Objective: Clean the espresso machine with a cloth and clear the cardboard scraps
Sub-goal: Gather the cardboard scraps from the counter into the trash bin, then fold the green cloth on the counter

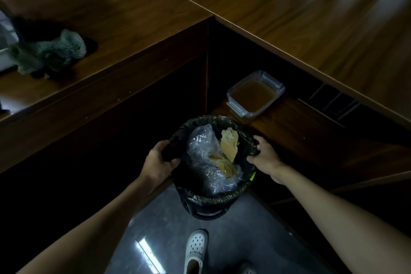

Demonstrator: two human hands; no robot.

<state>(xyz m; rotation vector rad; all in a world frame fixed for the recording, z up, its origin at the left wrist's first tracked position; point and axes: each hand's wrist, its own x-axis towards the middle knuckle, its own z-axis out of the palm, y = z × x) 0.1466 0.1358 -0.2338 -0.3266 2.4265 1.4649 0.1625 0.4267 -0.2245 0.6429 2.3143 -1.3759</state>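
Both hands on bin (204,209): left hand (160,158) grips bunched liner (213,119) at the rim, right hand (264,158) pinches liner at the opposite rim. Scraps (230,144) lie inside on wrap (200,151), long axis near-to-far, top end tilted to the far rim. Probably light, stiff, loose: lift by liner. Cloth (51,53) bunched on left worktop (133,6)

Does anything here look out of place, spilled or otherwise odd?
Yes. A lidless clear container of brown liquid sits on the low shelf under the right counter, close behind the bin; it could spill easily there. The cloth lies crumpled on the left counter.
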